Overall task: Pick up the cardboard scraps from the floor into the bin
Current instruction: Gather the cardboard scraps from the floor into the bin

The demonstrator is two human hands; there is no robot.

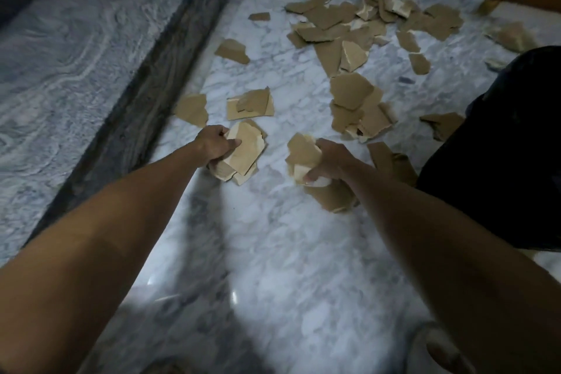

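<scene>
Scraps (349, 24) lie mostly at one o'clock on the floor (273, 252), so with our left hand (212, 146) and right hand (329, 161) each clutching a wad, we should squeeze firmly and find the unseen bin.

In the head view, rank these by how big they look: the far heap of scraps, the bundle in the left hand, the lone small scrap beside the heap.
1. Far heap of scraps, largest, despite being farthest.
2. Bundle in the left hand.
3. Lone small scrap, smallest, though distance shrinks it.
</scene>
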